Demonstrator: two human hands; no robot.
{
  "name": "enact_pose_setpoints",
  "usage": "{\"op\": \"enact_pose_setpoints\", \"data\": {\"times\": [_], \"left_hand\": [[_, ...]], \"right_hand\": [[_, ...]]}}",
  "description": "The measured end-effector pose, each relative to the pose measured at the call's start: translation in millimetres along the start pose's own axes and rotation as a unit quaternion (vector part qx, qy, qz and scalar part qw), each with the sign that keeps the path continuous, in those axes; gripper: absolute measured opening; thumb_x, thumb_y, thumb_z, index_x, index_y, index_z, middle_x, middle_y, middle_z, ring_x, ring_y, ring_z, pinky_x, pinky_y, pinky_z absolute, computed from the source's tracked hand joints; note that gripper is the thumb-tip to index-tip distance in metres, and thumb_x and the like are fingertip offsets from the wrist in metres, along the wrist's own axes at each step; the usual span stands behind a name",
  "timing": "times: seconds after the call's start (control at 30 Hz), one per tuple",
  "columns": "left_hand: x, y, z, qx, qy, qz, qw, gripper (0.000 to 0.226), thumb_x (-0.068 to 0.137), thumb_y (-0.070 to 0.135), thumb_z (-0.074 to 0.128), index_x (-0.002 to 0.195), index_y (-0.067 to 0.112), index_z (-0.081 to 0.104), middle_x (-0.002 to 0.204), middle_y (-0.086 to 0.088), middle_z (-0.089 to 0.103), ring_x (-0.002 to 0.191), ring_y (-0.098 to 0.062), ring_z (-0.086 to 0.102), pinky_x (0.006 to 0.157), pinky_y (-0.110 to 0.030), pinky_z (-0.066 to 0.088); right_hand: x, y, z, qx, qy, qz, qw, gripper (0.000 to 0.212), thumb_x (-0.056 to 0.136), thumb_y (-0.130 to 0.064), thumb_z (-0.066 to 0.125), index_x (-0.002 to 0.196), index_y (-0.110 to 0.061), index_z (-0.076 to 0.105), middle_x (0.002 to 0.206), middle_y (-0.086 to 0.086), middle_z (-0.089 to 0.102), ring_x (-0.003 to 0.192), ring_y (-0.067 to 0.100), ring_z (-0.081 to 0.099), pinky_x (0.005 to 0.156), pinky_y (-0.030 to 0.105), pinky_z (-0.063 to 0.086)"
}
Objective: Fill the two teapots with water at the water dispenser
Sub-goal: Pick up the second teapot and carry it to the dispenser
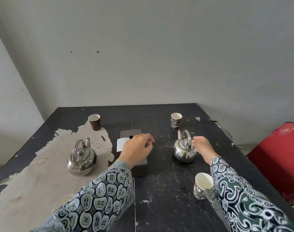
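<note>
Two round steel teapots [81, 158] [184, 151] sitting lidded on worn black table [159, 190]; right hand [202, 146] pinching right teapot's handle, left hand [137, 150] hovering loosely curled.

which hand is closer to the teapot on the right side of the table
Right. The right hand has its fingertips at the upright handle of the right teapot, touching or nearly so. The left hand hovers over the dark box, clearly apart to the teapot's left.
</note>
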State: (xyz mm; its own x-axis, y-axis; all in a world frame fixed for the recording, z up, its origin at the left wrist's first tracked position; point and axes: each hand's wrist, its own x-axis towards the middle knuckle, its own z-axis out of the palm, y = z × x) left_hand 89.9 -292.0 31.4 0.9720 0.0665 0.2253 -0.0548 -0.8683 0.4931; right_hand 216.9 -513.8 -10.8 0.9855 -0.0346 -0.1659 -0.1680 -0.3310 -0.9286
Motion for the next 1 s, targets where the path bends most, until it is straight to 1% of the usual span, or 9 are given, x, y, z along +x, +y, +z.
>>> {"op": "enact_pose_setpoints", "data": {"times": [0.1,0.13,0.23,0.27,0.33,0.47,0.7,0.8,1.0], "left_hand": [[11,-7,16,-0.018,-0.013,-0.017,1.0,0.018,0.09,0.023,0.046,0.102,0.026,0.06,0.105,0.008,0.064,0.094,-0.01,0.057,0.081,-0.037,0.05],[14,-10,20,-0.024,-0.014,-0.023,0.999,0.018,0.091,0.024,0.046,0.102,0.027,0.06,0.105,0.009,0.064,0.093,-0.009,0.057,0.081,-0.038,0.05],[21,-18,29,-0.039,-0.018,-0.033,0.999,0.017,0.092,0.024,0.046,0.102,0.026,0.06,0.105,0.009,0.063,0.089,-0.009,0.057,0.079,-0.039,0.052],[22,-20,31,-0.045,-0.019,-0.036,0.998,0.017,0.092,0.024,0.046,0.102,0.026,0.06,0.105,0.009,0.064,0.089,-0.009,0.058,0.079,-0.038,0.052],[24,-24,33,-0.058,-0.016,-0.044,0.997,0.017,0.092,0.023,0.046,0.101,0.026,0.06,0.103,0.01,0.064,0.092,-0.008,0.058,0.081,-0.036,0.052],[20,-31,30,-0.067,-0.011,-0.055,0.996,0.016,0.092,0.023,0.047,0.099,0.027,0.061,0.099,0.014,0.061,0.093,-0.006,0.057,0.083,-0.035,0.05],[1,-34,1,-0.065,0.011,-0.045,0.997,0.017,0.091,0.024,0.046,0.099,0.028,0.061,0.099,0.012,0.063,0.079,-0.002,0.057,0.076,-0.031,0.05],[-16,-30,-29,-0.071,0.037,-0.027,0.996,0.016,0.091,0.022,0.048,0.101,0.025,0.06,0.104,0.009,0.062,0.091,-0.007,0.06,0.083,-0.032,0.051],[-67,-30,-99,-0.083,0.122,0.005,0.989,0.026,0.091,0.02,0.05,0.117,0.021,0.054,0.119,0.002,0.056,0.109,-0.013,0.051,0.093,-0.028,0.041]], "right_hand": [[33,9,12,-0.036,0.003,0.0,0.999,0.029,0.086,-0.001,0.04,0.112,0.001,0.052,0.097,0.012,0.053,0.098,0.026,0.048,0.076,0.032,0.039],[41,12,15,-0.042,0.007,0.0,0.999,0.025,0.086,-0.001,0.04,0.108,-0.002,0.053,0.092,0.012,0.054,0.097,0.028,0.05,0.075,0.035,0.041],[62,21,26,-0.041,0.028,0.015,0.999,0.029,0.085,0.002,0.043,0.109,0.015,0.053,0.101,0.029,0.061,0.1,0.042,0.057,0.083,0.046,0.046],[67,24,28,-0.029,0.02,0.02,0.999,0.028,0.085,0.002,0.045,0.109,0.014,0.055,0.094,0.026,0.063,0.09,0.037,0.06,0.076,0.043,0.048],[76,28,30,0.003,-0.008,0.03,1.0,0.024,0.087,0.002,0.047,0.106,0.009,0.059,0.073,0.01,0.062,0.068,0.018,0.058,0.062,0.027,0.047],[79,29,36,0.047,-0.04,0.031,0.998,0.017,0.088,0.002,0.047,0.094,0.005,0.063,0.067,0.007,0.06,0.066,0.016,0.057,0.068,0.026,0.048],[18,-25,40,0.168,-0.136,-0.01,0.976,0.018,0.093,0.002,0.041,0.098,0.002,0.058,0.069,0.008,0.053,0.064,0.016,0.051,0.061,0.023,0.043],[-30,-63,42,0.19,-0.197,-0.04,0.961,0.021,0.093,0.003,0.038,0.091,0.002,0.059,0.068,0.006,0.048,0.06,0.014,0.045,0.058,0.021,0.04],[-124,-123,69,0.158,-0.315,-0.107,0.93,0.027,0.093,-0.002,0.036,0.078,-0.003,0.059,0.058,-0.002,0.042,0.053,0.007,0.038,0.052,0.019,0.032]]}}
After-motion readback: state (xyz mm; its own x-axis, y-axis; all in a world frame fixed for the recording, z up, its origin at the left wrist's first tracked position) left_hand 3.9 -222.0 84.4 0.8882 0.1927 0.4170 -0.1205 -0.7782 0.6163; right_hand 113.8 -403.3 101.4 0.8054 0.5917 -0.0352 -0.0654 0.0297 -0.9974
